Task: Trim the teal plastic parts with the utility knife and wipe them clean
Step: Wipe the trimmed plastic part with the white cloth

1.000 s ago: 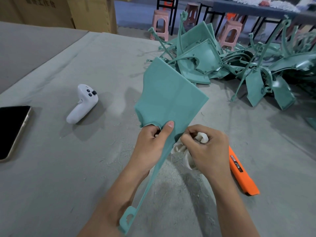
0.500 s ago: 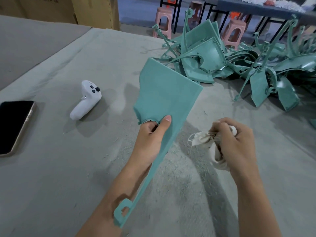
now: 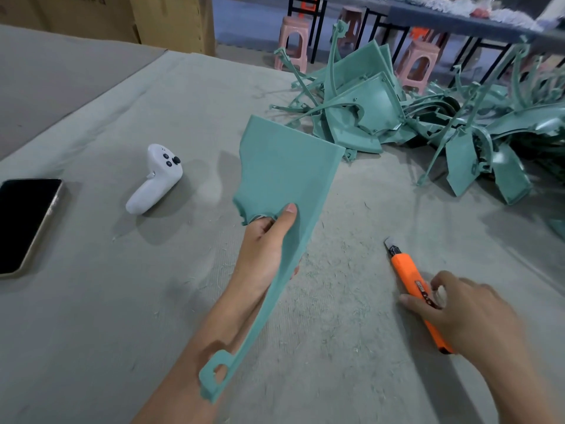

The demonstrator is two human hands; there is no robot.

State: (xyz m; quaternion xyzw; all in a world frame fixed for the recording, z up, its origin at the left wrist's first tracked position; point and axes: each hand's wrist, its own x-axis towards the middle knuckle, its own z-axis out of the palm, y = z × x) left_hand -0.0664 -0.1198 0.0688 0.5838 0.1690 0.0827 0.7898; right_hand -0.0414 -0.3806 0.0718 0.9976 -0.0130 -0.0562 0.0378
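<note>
The single camera rode on the person's head, its wide lens aimed forward and down across the grey table [image 3: 91, 316]. It sat close: left hand [image 3: 263, 249] gripping a teal plastic part [image 3: 287, 179] at centre, right hand [image 3: 467, 316] pinching the utility knife [image 3: 409, 270] lower right. The pile of teal parts [image 3: 376, 111], pink stools [image 3: 292, 26] and cardboard boxes [image 3: 171, 19] lay far along the top.

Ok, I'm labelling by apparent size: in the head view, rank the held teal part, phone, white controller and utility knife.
1. held teal part
2. phone, cropped at frame edge
3. utility knife and white controller look alike; right hand partly covers the knife
</note>
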